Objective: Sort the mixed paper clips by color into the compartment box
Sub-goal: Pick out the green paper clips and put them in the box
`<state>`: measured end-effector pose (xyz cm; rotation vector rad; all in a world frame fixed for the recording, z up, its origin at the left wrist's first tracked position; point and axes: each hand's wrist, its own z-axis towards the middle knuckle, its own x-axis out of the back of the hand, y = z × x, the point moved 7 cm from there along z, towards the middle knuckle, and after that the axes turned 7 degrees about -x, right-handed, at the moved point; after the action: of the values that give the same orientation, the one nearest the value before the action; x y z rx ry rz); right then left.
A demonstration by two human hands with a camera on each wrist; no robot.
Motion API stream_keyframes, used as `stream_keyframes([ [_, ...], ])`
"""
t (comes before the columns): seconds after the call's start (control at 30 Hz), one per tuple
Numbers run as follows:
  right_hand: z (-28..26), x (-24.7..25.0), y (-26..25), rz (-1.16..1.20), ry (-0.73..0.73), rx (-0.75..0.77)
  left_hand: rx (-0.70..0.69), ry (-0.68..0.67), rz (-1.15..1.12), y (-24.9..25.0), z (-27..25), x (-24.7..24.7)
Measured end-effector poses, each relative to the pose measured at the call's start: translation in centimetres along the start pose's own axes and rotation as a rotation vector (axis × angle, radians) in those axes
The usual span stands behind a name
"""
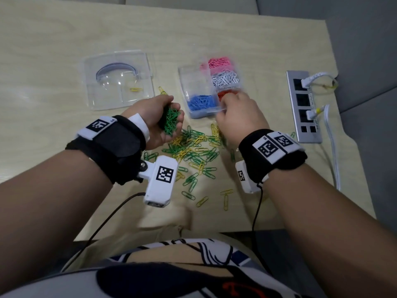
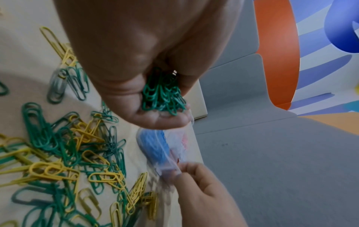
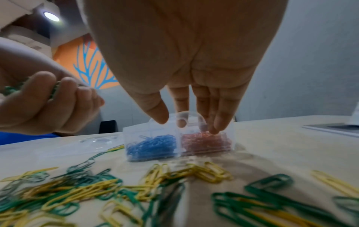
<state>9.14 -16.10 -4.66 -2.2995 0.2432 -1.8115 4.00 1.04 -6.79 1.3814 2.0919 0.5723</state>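
My left hand (image 1: 165,117) is cupped palm-up, holding a bunch of green paper clips (image 1: 170,121) (image 2: 163,95) just left of the clear compartment box (image 1: 193,82). The box holds pink (image 1: 219,62), white (image 1: 224,78), blue (image 1: 200,102) and red clips (image 3: 205,141) in separate compartments; its far-left compartment looks empty. My right hand (image 1: 234,110) (image 3: 186,121) pinches the box's near wall at the red compartment, thumb in front and fingers inside. A mixed pile of green and yellow clips (image 1: 193,151) lies on the table in front of the box.
The box's clear lid (image 1: 118,82) lies at the left with one yellow clip on it. A grey power strip (image 1: 304,104) with white cables plugged in sits at the table's right edge. Stray clips (image 1: 225,198) reach toward the near table edge.
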Motion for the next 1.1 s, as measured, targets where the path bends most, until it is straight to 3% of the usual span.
stream_keyframes([
  [0.13, -0.3, 0.8, 1.4, -0.122, 0.024, -0.089, -0.017, -0.003, -0.010, 0.1, 0.0, 0.0],
  [0.27, -1.3, 0.3, -1.6, -0.043, 0.042, 0.093, -0.047, 0.002, -0.005, 0.2, 0.1, -0.5],
  [0.37, -1.6, -1.4, -2.0, -0.093, -0.037, 0.094, -0.088, 0.007, -0.013, 0.9, 0.3, -0.9],
  [0.73, -4.4, -1.6, 1.0, 0.000, -0.107, 0.234, -0.337, 0.032, -0.131, 3.0, 2.1, -4.4],
  [0.93, -5.4, -1.8, 1.3, -0.016, -0.100, 0.255, -0.598, -0.027, 0.254, 2.6, 2.3, -6.5],
  [1.1, -5.6, -1.4, 1.7, -0.033, -0.101, 0.237, -0.693, -0.116, 0.458, 2.6, 2.0, -7.1],
])
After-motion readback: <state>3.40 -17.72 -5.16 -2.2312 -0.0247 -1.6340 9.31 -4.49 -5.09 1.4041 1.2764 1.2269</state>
